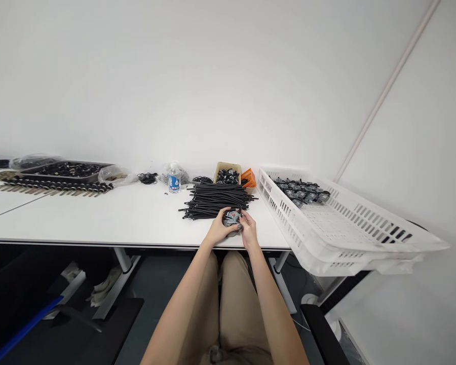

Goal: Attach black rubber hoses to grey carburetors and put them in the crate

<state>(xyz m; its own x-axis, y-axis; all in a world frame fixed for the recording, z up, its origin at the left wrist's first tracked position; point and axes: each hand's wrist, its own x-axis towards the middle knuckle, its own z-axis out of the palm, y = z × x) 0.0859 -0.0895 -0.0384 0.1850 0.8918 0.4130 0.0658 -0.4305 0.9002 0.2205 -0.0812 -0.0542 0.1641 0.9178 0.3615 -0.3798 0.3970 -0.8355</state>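
Both hands hold a small clear-grey plastic part (231,218) with a bit of red and a black piece on it, just above the table's front edge. My left hand (217,230) is wrapped round its left side, thumb across the front. My right hand (250,231) has its fingers closed at the part's right side, by the black piece. The exact kind of part is too small to make out. Right behind the hands lies a stack of black corded tubes (216,198) with narrower ends.
A white perforated crate (311,243) at the right holds several similar clear-and-black parts (302,191). Behind the tubes stand a beige bin (219,166) of black pieces and an orange basket (250,176). Leftward are a water bottle (174,178), plastic bags and a dark tray (87,178) of small parts.
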